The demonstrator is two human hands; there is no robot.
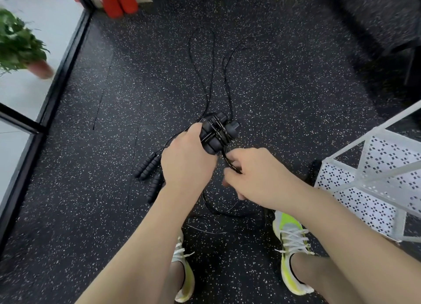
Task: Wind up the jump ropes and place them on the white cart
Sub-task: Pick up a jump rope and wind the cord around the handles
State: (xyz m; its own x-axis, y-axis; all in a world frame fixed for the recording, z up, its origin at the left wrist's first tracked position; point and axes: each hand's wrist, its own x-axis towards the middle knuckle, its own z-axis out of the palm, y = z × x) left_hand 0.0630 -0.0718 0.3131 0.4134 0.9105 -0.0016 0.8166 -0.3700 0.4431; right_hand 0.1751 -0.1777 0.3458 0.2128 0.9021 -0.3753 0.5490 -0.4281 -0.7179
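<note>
My left hand (pixel 186 160) grips a pair of black jump-rope handles (pixel 217 132) held together, with black cord wound across them. My right hand (pixel 255 178) pinches that cord (pixel 230 164) just below the handles. The loose end of the cord hangs down in a loop (pixel 218 209) between my arms. More black ropes (pixel 210 75) trail away over the floor. Other black handles (pixel 147 165) lie on the floor left of my left hand. The white cart (pixel 364 182) with perforated shelves stands at the right.
The floor is black speckled rubber. A glass wall with a black frame (pixel 57 80) runs along the left, with a potted plant (pixel 20 43) behind it. Red cylinders (pixel 118 0) stand at the back. My feet in yellow-white shoes (pixel 291 242) are below.
</note>
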